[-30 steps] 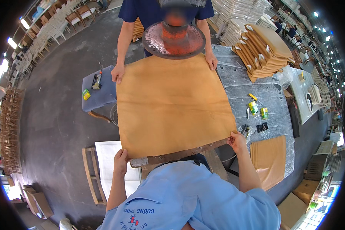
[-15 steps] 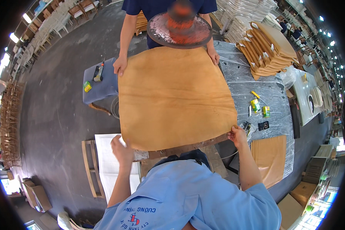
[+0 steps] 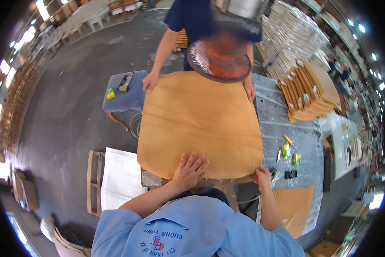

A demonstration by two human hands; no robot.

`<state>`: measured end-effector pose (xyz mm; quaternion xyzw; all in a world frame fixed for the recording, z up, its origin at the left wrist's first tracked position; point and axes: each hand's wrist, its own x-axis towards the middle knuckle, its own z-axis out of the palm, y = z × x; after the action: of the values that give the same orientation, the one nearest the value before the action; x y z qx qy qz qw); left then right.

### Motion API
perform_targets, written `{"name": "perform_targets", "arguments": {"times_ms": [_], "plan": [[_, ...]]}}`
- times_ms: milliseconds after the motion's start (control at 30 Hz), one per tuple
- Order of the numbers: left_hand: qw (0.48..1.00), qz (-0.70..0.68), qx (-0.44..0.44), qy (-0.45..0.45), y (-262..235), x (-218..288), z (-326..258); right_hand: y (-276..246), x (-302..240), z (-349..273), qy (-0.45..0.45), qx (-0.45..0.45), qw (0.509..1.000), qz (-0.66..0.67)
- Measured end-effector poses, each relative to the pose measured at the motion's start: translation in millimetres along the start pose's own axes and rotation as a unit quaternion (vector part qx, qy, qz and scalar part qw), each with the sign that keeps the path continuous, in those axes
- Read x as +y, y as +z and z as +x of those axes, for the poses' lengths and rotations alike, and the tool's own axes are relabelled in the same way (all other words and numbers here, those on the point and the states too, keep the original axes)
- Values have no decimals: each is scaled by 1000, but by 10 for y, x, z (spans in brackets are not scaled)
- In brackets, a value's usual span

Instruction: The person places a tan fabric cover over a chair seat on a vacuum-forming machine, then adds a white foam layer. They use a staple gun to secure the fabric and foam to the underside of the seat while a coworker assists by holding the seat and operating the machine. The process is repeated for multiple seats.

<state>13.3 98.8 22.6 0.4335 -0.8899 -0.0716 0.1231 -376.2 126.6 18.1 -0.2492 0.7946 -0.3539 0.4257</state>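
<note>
A tan leather sheet (image 3: pixel 196 124) lies spread in front of me over a wooden board or bench, whose edge (image 3: pixel 220 183) shows along the near side. My left hand (image 3: pixel 190 172) rests flat on the sheet's near edge, fingers spread. At the near right corner my right hand (image 3: pixel 262 177) pinches the leather's edge between thumb and fingers. Across from me, a co-worker in a dark blue shirt and wide hat has a left hand (image 3: pixel 250 90) at the far right edge and a right hand (image 3: pixel 150 82) at the far left corner.
A blue padded stool (image 3: pixel 130 96) holds a tool and small box. To the right, a plastic-covered table (image 3: pixel 274 128) carries a yellow cutter (image 3: pixel 288 139), small boxes and folded tan leather (image 3: pixel 293 207). Stacked tan pieces (image 3: pixel 310 92) stand behind. A white sheet (image 3: pixel 119 180) lies left.
My left hand has come from the near left corner to the middle of the near edge and now lies flat. My right hand keeps its pinch. The view has shifted.
</note>
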Motion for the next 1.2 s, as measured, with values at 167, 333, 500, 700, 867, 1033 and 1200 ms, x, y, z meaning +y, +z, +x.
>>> {"name": "perform_targets", "arguments": {"times_ms": [167, 333, 500, 700, 867, 1033, 1200], "plan": [[999, 22, 37, -5, 69, 24, -39, 121, -388, -49, -336, 44, 918, -205], [998, 16, 54, -11, 133, 26, -63, 984, -896, -501, -452, -262, 789, -322], [997, 18, 69, -17, 199, 40, -41, 1342, -973, -534, -490, -346, 697, -393], [981, 7, 164, -107, 282, 298, -175, 1429, -1006, -552, -524, -343, 630, -459], [938, -187, 250, -153, -3, 705, -801, 1720, -1141, -773, -521, -340, 620, -479], [839, -326, 141, -412, 106, 598, -1976, 1996, -1232, -1030, -462, -367, 635, -498], [738, -326, 95, -583, 132, 280, -3200, 1985, -1154, -1042, -460, -333, 640, -518]]}}
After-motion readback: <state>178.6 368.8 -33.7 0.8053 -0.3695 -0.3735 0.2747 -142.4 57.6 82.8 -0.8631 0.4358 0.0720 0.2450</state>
